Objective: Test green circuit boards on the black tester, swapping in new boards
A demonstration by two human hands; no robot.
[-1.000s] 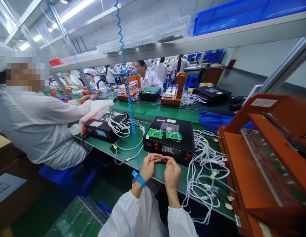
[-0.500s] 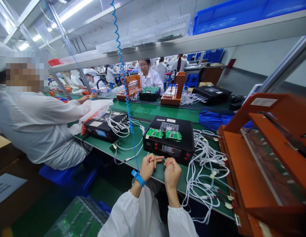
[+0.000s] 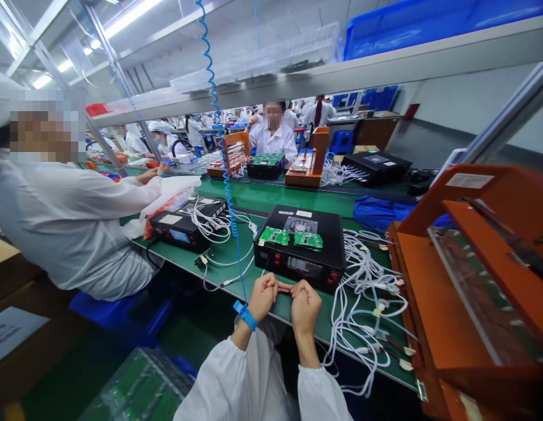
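My left hand (image 3: 263, 295), with a blue wrist strap (image 3: 245, 316), is at the front edge of the green bench. Its fingers are curled, except one that reaches across to my right hand (image 3: 305, 303). My right hand is closed too, its fingers bent inward and meeting that finger. I see nothing held in either hand. Just beyond them stands a black box (image 3: 328, 240) with a lit display and red switches. Two small groups of green circuit boards, the left one (image 3: 275, 236) and the right one (image 3: 308, 240), lie on its top.
White cables (image 3: 363, 298) lie tangled right of the box, beside an orange test fixture (image 3: 422, 304). A second black box (image 3: 175, 229) stands left, near a seated co-worker (image 3: 73, 216). A blue coiled cord (image 3: 222, 152) hangs down to my wrist strap. Another person (image 3: 273, 140) sits opposite.
My left hand's outstretched finger now meets the fingers of my right hand, which have curled in more tightly. The person opposite has shifted right and raised a hand.
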